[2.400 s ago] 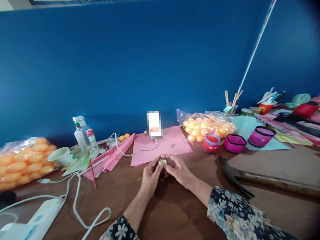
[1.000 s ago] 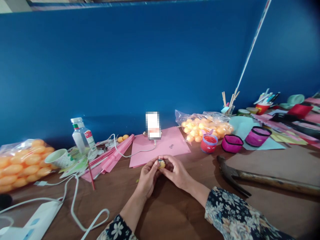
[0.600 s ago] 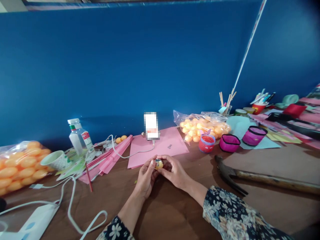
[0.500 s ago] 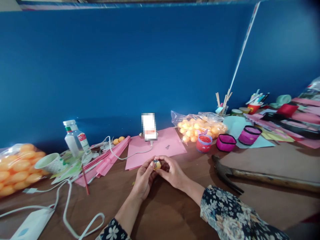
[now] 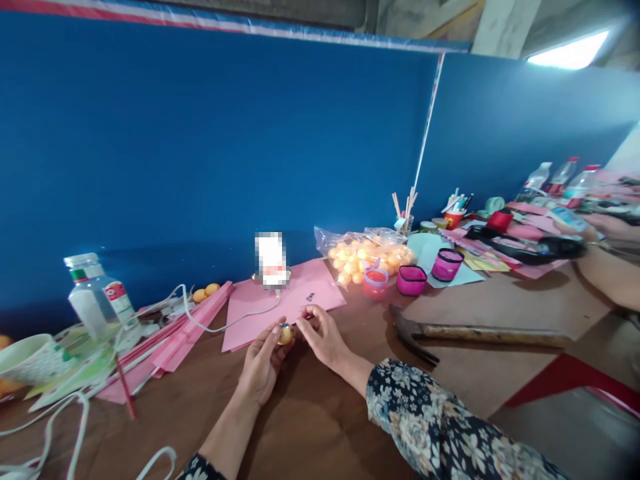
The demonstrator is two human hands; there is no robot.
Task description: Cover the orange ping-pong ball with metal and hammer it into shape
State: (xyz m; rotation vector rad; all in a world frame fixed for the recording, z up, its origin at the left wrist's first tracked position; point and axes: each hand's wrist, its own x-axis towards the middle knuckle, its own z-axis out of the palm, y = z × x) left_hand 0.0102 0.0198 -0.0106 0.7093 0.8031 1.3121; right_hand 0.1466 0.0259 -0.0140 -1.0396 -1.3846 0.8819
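Observation:
My left hand (image 5: pixel 263 363) is closed around a small yellow ball (image 5: pixel 285 335) with dark and shiny marks on its upper part. Just right of the ball, my right hand (image 5: pixel 323 337) is apart from it, thumb and forefinger slightly parted, with nothing visible between them. Behind the hands lies a pink sheet (image 5: pixel 245 327). Several tiny dark pieces (image 5: pixel 311 297) rest on that sheet, too small to name. A phone-like upright item (image 5: pixel 271 259), blurred out, stands at the sheet's back with a white cable (image 5: pixel 220 329) plugged in.
A bag of orange balls (image 5: pixel 367 257), a red cup (image 5: pixel 375 283) and magenta fabric pots (image 5: pixel 411 280) stand behind right. A hammer (image 5: pixel 480 333) lies at right. Another person's hand (image 5: pixel 590 235) is at far right. A glass bottle (image 5: pixel 95 300) and pink strips (image 5: pixel 187 333) are left.
My right hand has come away from the ball, which stays in my left hand. The view has swung right, bringing another person's arm and several bottles into sight.

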